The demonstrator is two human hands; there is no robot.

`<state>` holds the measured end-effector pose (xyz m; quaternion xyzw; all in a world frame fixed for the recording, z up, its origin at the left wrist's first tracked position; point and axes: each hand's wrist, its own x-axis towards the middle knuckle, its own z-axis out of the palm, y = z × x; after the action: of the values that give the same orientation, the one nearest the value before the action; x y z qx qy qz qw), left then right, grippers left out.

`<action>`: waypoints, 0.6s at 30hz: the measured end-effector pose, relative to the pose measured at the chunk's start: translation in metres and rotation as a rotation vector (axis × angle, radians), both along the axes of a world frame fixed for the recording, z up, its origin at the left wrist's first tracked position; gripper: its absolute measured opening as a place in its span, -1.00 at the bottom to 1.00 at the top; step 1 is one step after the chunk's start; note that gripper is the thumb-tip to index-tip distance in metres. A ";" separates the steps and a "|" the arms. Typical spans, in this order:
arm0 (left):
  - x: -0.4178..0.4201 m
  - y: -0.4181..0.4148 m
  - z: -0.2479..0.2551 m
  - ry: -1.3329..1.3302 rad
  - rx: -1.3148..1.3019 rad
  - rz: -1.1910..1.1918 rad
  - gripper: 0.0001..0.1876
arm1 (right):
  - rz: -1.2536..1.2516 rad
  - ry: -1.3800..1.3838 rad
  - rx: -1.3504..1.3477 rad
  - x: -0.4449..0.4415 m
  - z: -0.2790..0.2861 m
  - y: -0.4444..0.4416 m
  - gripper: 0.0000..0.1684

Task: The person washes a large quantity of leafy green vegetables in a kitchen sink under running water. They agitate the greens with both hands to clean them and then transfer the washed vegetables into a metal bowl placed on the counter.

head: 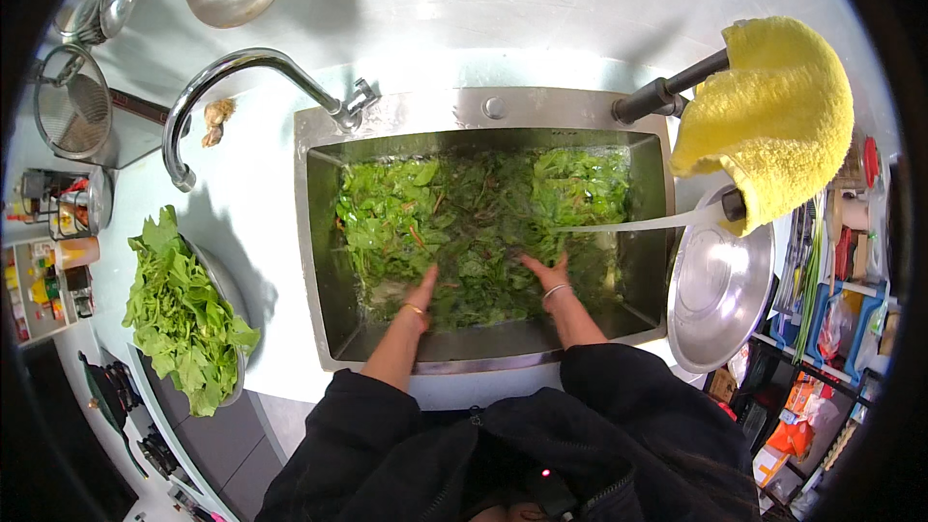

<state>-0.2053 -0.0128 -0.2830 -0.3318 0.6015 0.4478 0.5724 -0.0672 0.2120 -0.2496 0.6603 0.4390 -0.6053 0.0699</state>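
A stainless steel sink [661,232] holds water with leafy greens [395,196] afloat across it. My left hand [426,297] reaches into the water at the near side, left of the middle, its fingers partly under the surface among the leaves. To the right, my right hand [549,274] is also partly in the water, thumb and fingers spread, touching the greens. Whether either hand grips leaves under the water cannot be told. Water streams leftward into the sink from a dark faucet [641,105] with a yellow towel [779,109] draped over it.
A curved chrome faucet [254,58] stands at the sink's back left. On the left counter, a metal bowl [225,283] is heaped with cut greens [185,326], and a piece of ginger root [216,122] lies behind it. An empty metal basin [718,297] sits right of the sink.
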 end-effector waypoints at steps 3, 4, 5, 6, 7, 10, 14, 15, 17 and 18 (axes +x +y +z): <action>0.019 0.069 0.056 0.040 -0.031 -0.106 0.15 | -0.038 0.196 -0.223 0.000 -0.009 -0.029 0.32; 0.020 0.075 0.068 0.085 0.049 -0.046 0.10 | -0.050 0.153 -0.300 -0.013 0.023 -0.034 0.19; 0.019 0.079 0.079 0.127 0.133 0.008 0.06 | -0.082 0.192 -0.278 -0.014 0.040 -0.033 0.16; 0.018 0.077 0.093 0.150 0.135 0.053 -0.01 | -0.113 0.232 -0.257 -0.012 0.052 -0.033 0.12; 0.016 0.073 0.105 0.172 0.139 0.096 -0.08 | -0.147 0.273 -0.235 -0.012 0.068 -0.031 0.08; 0.007 0.050 0.164 0.312 0.349 0.057 -0.29 | -0.052 0.516 -0.233 0.005 0.119 -0.009 -0.12; -0.019 0.021 0.174 0.512 0.646 -0.204 -0.54 | -0.029 0.688 -0.158 0.027 0.109 0.025 -0.35; -0.030 0.013 0.150 0.558 0.573 -0.315 -0.50 | 0.337 0.473 0.076 0.026 0.084 0.047 -0.33; -0.058 -0.017 0.069 0.828 0.165 -0.798 -0.41 | 0.415 0.237 0.445 0.025 0.040 0.067 -0.31; -0.062 -0.005 0.089 0.978 -0.136 -1.028 -0.38 | 0.429 0.071 0.603 0.028 0.032 0.076 -0.31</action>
<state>-0.2669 -0.0182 -0.1941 0.1978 0.8962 0.1804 0.3538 -0.0394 0.2875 -0.2178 0.5226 0.7282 -0.4431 -0.0178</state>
